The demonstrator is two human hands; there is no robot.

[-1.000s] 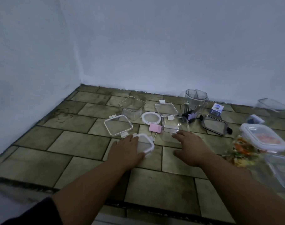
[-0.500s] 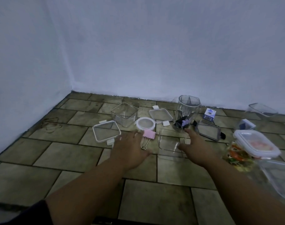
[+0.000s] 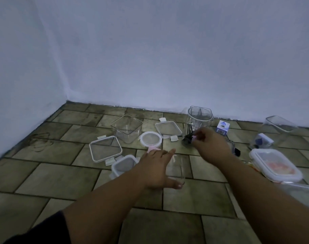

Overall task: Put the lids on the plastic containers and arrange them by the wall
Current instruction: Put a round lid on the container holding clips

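Left hand (image 3: 155, 170) spread beside clear container (image 3: 175, 169)

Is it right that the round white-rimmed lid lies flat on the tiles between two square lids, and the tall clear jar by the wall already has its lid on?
Not quite. The head view shows the tall clear jar open at the top, with no lid on it. The rest holds: the round white-rimmed lid lies flat on the tiles between two square lids.

Bare tiled floor (image 3: 50, 175) at left; lids and containers crowded centre and right
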